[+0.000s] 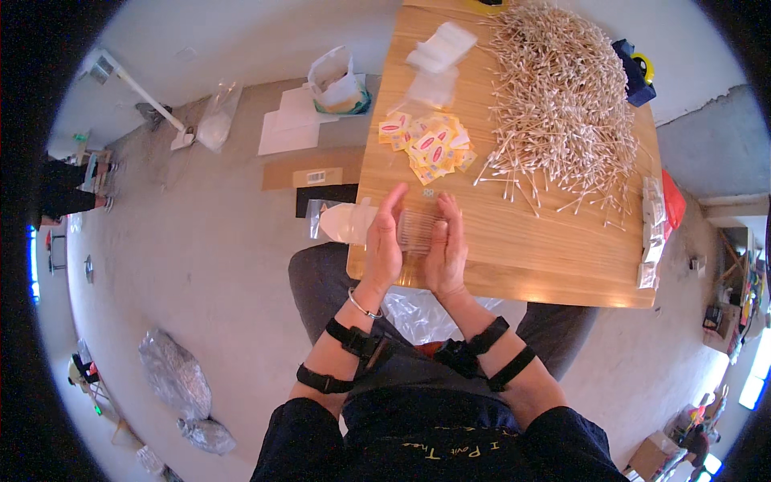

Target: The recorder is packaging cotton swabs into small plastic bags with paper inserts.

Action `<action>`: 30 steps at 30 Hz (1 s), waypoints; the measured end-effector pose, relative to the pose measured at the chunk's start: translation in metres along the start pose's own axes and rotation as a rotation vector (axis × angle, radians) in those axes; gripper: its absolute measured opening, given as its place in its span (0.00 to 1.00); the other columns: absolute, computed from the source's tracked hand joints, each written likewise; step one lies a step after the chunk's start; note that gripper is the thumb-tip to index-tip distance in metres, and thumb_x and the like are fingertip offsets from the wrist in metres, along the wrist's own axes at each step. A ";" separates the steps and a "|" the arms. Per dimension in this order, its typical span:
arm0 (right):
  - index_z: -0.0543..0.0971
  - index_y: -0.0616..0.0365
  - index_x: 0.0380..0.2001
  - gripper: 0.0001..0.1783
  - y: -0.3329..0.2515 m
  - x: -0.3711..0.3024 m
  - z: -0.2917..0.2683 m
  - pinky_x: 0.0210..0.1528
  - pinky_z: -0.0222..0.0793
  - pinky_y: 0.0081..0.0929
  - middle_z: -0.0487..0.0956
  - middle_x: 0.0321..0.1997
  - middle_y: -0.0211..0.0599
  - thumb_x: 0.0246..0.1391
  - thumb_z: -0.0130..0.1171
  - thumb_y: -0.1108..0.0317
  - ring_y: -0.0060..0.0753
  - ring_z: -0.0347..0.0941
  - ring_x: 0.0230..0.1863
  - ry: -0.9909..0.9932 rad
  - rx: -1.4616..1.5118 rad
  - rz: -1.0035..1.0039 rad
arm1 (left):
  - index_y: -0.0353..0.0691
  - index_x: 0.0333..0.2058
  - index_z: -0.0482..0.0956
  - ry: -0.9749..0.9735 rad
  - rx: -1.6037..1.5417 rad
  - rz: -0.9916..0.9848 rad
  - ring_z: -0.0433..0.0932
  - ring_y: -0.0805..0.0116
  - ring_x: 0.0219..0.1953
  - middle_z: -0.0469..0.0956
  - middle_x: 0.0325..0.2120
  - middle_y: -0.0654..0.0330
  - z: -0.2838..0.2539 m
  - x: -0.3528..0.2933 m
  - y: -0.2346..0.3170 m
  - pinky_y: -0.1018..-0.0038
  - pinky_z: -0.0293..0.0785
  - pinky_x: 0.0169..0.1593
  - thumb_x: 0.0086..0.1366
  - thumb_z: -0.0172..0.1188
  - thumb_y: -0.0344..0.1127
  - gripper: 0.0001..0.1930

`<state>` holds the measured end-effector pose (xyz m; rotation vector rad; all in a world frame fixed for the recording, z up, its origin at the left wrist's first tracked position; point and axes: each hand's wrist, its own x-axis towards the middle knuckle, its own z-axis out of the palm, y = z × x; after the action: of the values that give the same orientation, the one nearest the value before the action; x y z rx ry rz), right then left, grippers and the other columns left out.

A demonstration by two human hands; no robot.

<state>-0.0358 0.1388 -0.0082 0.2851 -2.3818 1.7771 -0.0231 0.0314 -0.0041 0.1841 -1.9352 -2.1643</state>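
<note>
Between my two hands is a clear plastic bag [418, 233] with thin cotton swabs lined up inside, at the near left part of the wooden table. My left hand [385, 241] is at the bag's left edge, fingers long and close together. On the opposite edge, my right hand [446, 245] has its thumb toward the bag. The fingers' undersides are hidden. Beyond my fingertips lies a pile of yellow and white printed paper cards [434, 147]. A large heap of loose cotton swabs [554, 96] covers the table's far right.
Clear bags [442, 48] lie at the table's far left. Small packs [650, 233] line its right edge, beside a red bag [673, 205]. A dark tape dispenser [637, 80] is at the far right. A white bag [333, 76] and flat cardboard [281, 170] are left of the table.
</note>
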 end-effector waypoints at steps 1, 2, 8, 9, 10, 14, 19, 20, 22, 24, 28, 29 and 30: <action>0.67 0.68 0.50 0.18 0.002 -0.001 0.000 0.67 0.47 0.41 0.65 0.60 0.54 0.64 0.36 0.67 0.54 0.55 0.66 0.055 0.048 0.033 | 0.30 0.60 0.58 -0.006 -0.013 0.010 0.57 0.59 0.64 0.60 0.60 0.49 0.003 -0.001 0.000 0.67 0.49 0.66 0.69 0.30 0.61 0.37; 0.67 0.68 0.50 0.18 -0.001 -0.001 0.001 0.67 0.47 0.41 0.65 0.60 0.54 0.64 0.36 0.67 0.54 0.55 0.66 0.052 0.049 0.034 | 0.30 0.60 0.58 -0.011 -0.026 0.019 0.57 0.59 0.64 0.60 0.60 0.49 0.005 -0.003 0.002 0.68 0.49 0.66 0.69 0.30 0.61 0.38; 0.69 0.68 0.49 0.17 -0.001 0.000 0.004 0.66 0.48 0.40 0.66 0.60 0.55 0.63 0.35 0.71 0.52 0.56 0.66 0.073 0.098 0.056 | 0.29 0.59 0.58 -0.019 0.022 0.034 0.57 0.60 0.63 0.60 0.60 0.49 0.006 -0.004 0.003 0.68 0.49 0.66 0.69 0.29 0.61 0.37; 0.67 0.68 0.50 0.17 0.000 0.000 0.002 0.67 0.47 0.41 0.65 0.60 0.56 0.61 0.39 0.73 0.53 0.55 0.66 0.035 0.121 0.044 | 0.29 0.59 0.58 -0.019 0.021 0.035 0.57 0.60 0.63 0.60 0.60 0.49 0.005 -0.003 -0.001 0.68 0.49 0.66 0.69 0.29 0.61 0.37; 0.66 0.69 0.52 0.18 0.002 0.000 0.000 0.67 0.47 0.41 0.64 0.60 0.57 0.58 0.43 0.74 0.54 0.54 0.66 -0.003 0.143 0.032 | 0.29 0.59 0.58 0.013 -0.063 0.008 0.57 0.60 0.63 0.60 0.60 0.49 0.004 -0.001 -0.006 0.67 0.50 0.66 0.69 0.29 0.60 0.37; 0.61 0.68 0.56 0.30 -0.007 0.003 -0.020 0.68 0.46 0.43 0.60 0.63 0.58 0.47 0.54 0.77 0.58 0.50 0.67 -0.131 -0.058 -0.125 | 0.30 0.59 0.59 0.057 -0.336 -0.048 0.57 0.60 0.64 0.60 0.60 0.48 -0.002 0.000 -0.006 0.67 0.47 0.67 0.71 0.30 0.57 0.34; 0.57 0.65 0.60 0.40 -0.007 0.004 -0.023 0.68 0.48 0.43 0.56 0.65 0.55 0.41 0.60 0.78 0.56 0.48 0.68 -0.288 -0.283 -0.213 | 0.30 0.60 0.58 0.075 -0.367 -0.081 0.55 0.59 0.65 0.59 0.60 0.47 -0.001 0.004 -0.001 0.67 0.46 0.67 0.71 0.29 0.56 0.34; 0.57 0.65 0.60 0.40 -0.005 0.004 -0.022 0.68 0.48 0.43 0.56 0.65 0.55 0.41 0.60 0.78 0.56 0.48 0.68 -0.288 -0.283 -0.213 | 0.30 0.60 0.58 0.064 -0.338 -0.076 0.55 0.60 0.65 0.59 0.60 0.47 0.000 0.004 -0.001 0.67 0.47 0.67 0.71 0.29 0.56 0.34; 0.57 0.65 0.60 0.41 -0.001 0.004 -0.022 0.67 0.48 0.42 0.57 0.65 0.56 0.40 0.61 0.78 0.57 0.49 0.68 -0.301 -0.313 -0.192 | 0.32 0.60 0.58 0.036 -0.279 -0.067 0.55 0.61 0.65 0.59 0.60 0.49 -0.001 0.006 -0.001 0.67 0.46 0.67 0.70 0.29 0.57 0.34; 0.58 0.66 0.59 0.38 -0.002 0.004 -0.020 0.68 0.48 0.43 0.58 0.64 0.55 0.43 0.59 0.77 0.57 0.49 0.68 -0.289 -0.254 -0.175 | 0.34 0.60 0.58 0.013 -0.216 -0.057 0.55 0.62 0.64 0.59 0.61 0.51 -0.004 0.005 -0.002 0.67 0.46 0.67 0.70 0.29 0.59 0.35; 0.63 0.66 0.56 0.26 0.009 0.003 -0.008 0.67 0.49 0.42 0.63 0.61 0.56 0.52 0.51 0.77 0.56 0.53 0.66 -0.081 -0.031 -0.029 | 0.32 0.60 0.58 -0.047 -0.136 -0.006 0.55 0.61 0.65 0.59 0.61 0.50 -0.003 0.003 -0.006 0.67 0.46 0.67 0.70 0.30 0.59 0.35; 0.63 0.66 0.56 0.26 0.008 0.005 -0.006 0.67 0.49 0.42 0.63 0.61 0.56 0.52 0.51 0.77 0.56 0.53 0.66 -0.081 -0.030 -0.029 | 0.31 0.60 0.58 -0.048 -0.151 -0.021 0.55 0.61 0.65 0.59 0.61 0.50 -0.001 0.003 -0.005 0.67 0.47 0.67 0.70 0.30 0.59 0.36; 0.64 0.66 0.54 0.22 0.007 0.006 -0.004 0.65 0.52 0.40 0.65 0.59 0.55 0.55 0.48 0.77 0.55 0.57 0.64 -0.051 -0.004 -0.008 | 0.31 0.60 0.58 -0.048 -0.150 -0.020 0.55 0.61 0.65 0.59 0.61 0.50 0.001 0.001 -0.004 0.67 0.47 0.67 0.70 0.30 0.59 0.36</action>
<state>-0.0431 0.1438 -0.0121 0.3434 -2.4147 1.7829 -0.0248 0.0323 -0.0077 0.1275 -1.7923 -2.3359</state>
